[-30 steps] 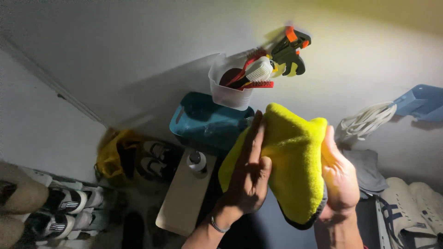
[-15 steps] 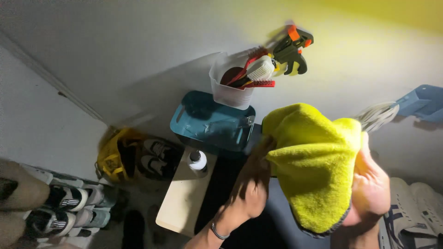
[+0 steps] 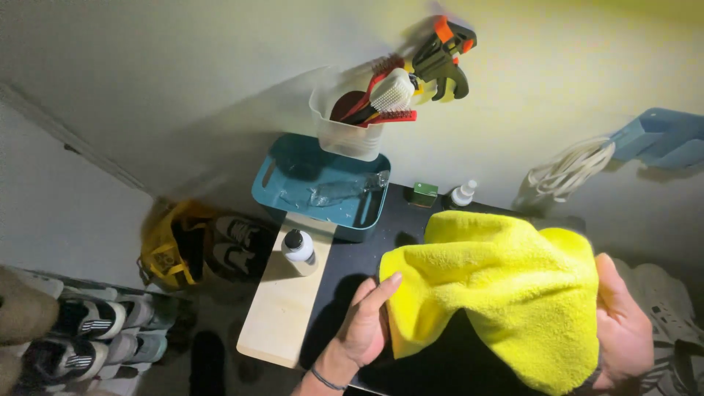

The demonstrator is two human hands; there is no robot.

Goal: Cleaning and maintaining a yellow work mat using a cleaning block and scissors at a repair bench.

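- The yellow cloth [image 3: 506, 293] now sits lower and further right than a second ago, spread wider between the two hands above the dark counter [image 3: 411, 220]; a moment back it was bunched and held up higher.
- The right hand [image 3: 623, 330] grips the cloth's right edge; its thumb lies along the edge, but the fingers are hidden behind the fabric, so how tightly they close is a judgement.
- The left hand [image 3: 367, 323] has slid to the cloth's left edge, fingers [image 3: 385, 290] nearly straight and pressed flat against it, not wrapped round.
- The spreading suggests the cloth is being opened out or refolded.
- Open room: the dark counter under the cloth looks bare, and the pale wooden board [image 3: 282, 308] to the left is free apart from a small white bottle [image 3: 298, 249].
- Edges to mind: the teal bin [image 3: 323, 187] stands just behind the board, a small green box [image 3: 424, 193] and a white dropper bottle [image 3: 463, 193] near the wall, and a tub of brushes [image 3: 356, 121] above.
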